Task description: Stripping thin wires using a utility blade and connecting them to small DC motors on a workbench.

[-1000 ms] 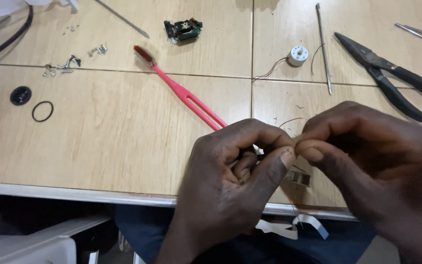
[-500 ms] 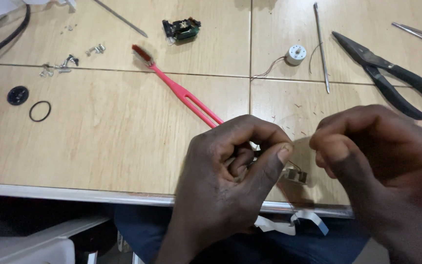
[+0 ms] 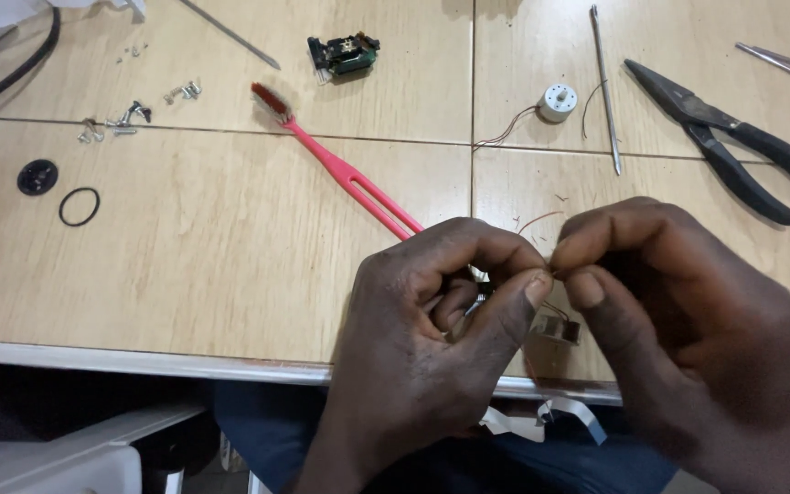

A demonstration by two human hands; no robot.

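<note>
right hand [image 3: 688,338] back against left hand [image 3: 432,338], both grips pinched on thin reddish wire [image 3: 538,220]

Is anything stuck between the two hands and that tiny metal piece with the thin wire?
Nothing visible. The left hand pinches the small metal part, and the right hand pinches its thin wire directly.

Two bare hands, left hand [image 3: 432,338] and right hand [image 3: 697,338], no rings, no sleeves showing; short nails; dark blue trousers [image 3: 322,430] below.

Toothbrush [image 3: 340,169] and pliers [image 3: 733,146] nearby
</note>
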